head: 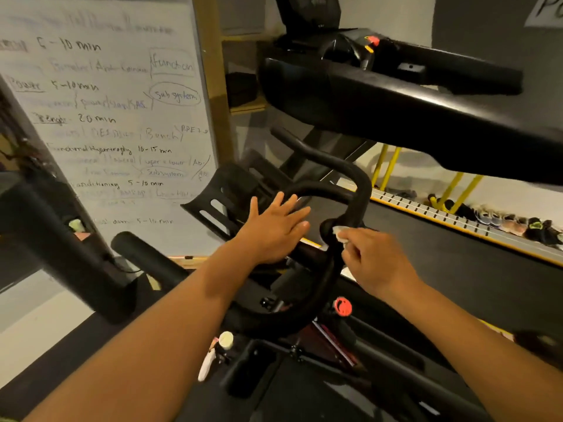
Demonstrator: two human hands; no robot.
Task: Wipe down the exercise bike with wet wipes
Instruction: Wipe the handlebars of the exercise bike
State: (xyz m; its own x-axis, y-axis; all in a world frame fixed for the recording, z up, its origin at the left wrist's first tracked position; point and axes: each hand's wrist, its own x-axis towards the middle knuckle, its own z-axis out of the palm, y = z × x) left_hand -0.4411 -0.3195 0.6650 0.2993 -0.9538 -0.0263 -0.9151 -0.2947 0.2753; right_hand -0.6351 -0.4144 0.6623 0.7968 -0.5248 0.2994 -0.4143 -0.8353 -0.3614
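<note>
Two bare forearms, no sleeves, left hand (275,228), right hand (377,258), no rings

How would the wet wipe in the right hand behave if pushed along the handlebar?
The wet wipe looks floppy: it bunches under the right hand. Likely light and thin, so it should drape around the rounded handlebar and may wad up.

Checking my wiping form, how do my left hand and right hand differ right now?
The left hand is spread flat with fingers open, holding nothing; the right hand is closed on a white wipe. The left rests toward the middle of the handlebar; the right presses the wipe against its right loop. Both reach forward over the bike.
</note>
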